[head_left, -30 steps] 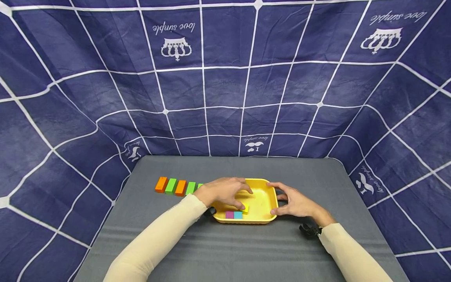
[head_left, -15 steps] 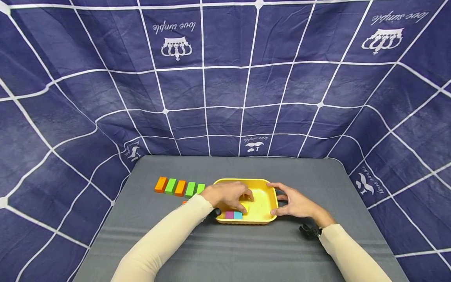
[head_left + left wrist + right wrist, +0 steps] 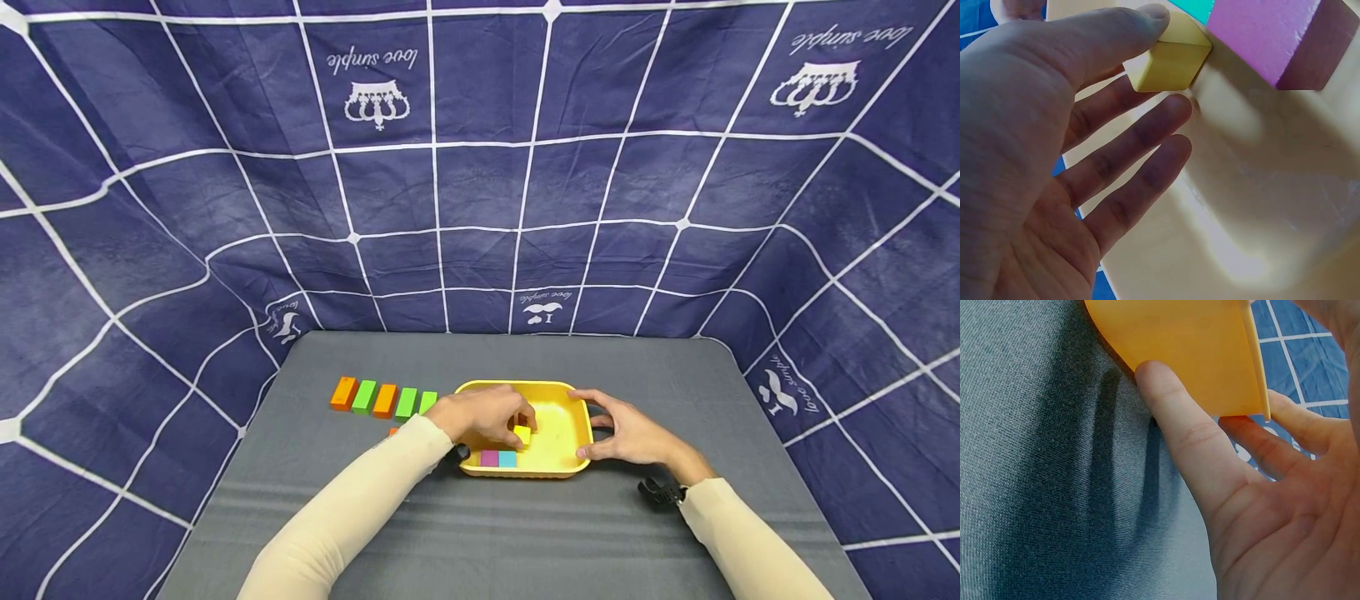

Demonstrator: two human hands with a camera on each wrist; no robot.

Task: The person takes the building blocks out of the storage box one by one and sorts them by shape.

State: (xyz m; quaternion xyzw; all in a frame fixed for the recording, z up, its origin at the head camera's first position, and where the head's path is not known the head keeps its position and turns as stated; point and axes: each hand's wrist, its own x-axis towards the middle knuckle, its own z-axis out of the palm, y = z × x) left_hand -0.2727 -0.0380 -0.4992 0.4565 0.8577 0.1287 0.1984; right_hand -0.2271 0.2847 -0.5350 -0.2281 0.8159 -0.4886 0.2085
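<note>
My left hand [image 3: 489,414] is pinching the yellow block [image 3: 1177,61], my wide-spread right hand [image 3: 632,429] touching the tray [image 3: 561,423]; only head view is showing green blocks [image 3: 364,397].

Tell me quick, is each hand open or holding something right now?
Left hand: closed, pinching a small yellow block.
Right hand: closed, holding one end of the yellow tray.

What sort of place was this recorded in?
Probably a staged tabletop booth: patterned blue cloth hangs around a grey-covered table, which bears a yellow tray and coloured blocks.
</note>
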